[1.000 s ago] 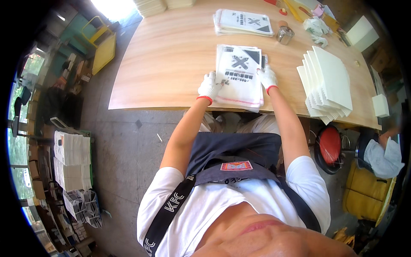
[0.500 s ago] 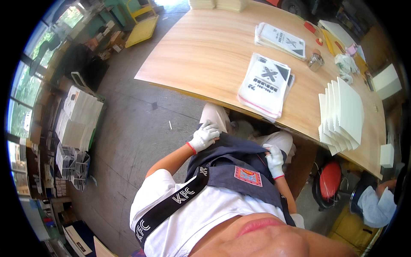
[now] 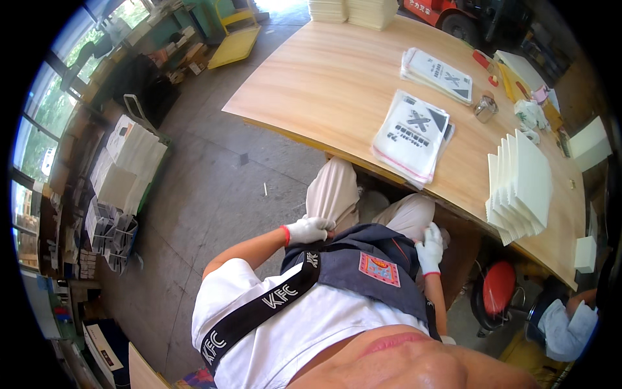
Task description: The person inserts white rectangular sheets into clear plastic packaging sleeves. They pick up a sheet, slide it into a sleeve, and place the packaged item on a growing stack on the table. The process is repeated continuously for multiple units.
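A dark blue-grey apron [image 3: 346, 262] with a colourful square patch lies over my lap, bunched towards my waist. My left hand [image 3: 310, 230], in a white knitted glove with a red cuff, is closed on the apron's upper edge by my left thigh; its fingertips are partly hidden. My right hand [image 3: 429, 249], gloved alike, lies along the apron's right side against my right thigh. Its fingers are stretched out and hold nothing that I can see. Light beige trousers [image 3: 332, 191] show beyond the apron, with my knees under the table edge.
On the wooden table [image 3: 311, 84] ahead lie a printed white stack [image 3: 411, 139], a second printed stack [image 3: 440, 74], a glass jar [image 3: 485, 107] and fanned white boards [image 3: 525, 185]. A red stool [image 3: 499, 288] stands at right, a paper-loaded cart [image 3: 126, 172] at left.
The apron has been drawn back from my thighs towards my waist, baring more trousers. My left hand came nearer my body. My right hand let go of the apron edge and straightened its fingers.
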{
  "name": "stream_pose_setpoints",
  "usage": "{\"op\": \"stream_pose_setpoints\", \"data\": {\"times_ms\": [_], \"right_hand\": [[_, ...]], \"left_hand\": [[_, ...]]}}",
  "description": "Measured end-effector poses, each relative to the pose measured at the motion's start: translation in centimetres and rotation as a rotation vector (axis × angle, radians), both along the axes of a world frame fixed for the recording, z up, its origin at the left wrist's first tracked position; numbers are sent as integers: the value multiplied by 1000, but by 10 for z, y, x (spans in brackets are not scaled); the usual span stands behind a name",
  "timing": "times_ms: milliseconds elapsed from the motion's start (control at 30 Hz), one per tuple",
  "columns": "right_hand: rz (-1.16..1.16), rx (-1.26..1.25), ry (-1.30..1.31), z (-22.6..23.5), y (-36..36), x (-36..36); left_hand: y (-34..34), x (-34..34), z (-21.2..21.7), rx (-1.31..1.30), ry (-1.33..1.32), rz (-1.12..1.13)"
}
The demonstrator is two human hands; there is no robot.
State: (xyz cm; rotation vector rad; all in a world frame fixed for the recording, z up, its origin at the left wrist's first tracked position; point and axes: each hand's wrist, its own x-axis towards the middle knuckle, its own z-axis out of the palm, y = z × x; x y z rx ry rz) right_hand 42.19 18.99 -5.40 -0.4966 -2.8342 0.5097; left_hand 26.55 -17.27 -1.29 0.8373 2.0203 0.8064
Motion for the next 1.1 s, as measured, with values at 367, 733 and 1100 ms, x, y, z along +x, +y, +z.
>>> {"op": "stream_pose_setpoints", "data": {"times_ms": [367,733,1100], "right_hand": [[219,-1244,-586,9,9,41],[334,-407,-1016,-141,24,96],[-301,-925,-1178,-167,31,54]], "left_hand": [[-4,-28,-40,28,205,735],[-89,10,-194,-376,-77,150],[-44,0,-164,-673,-442,385]]}}
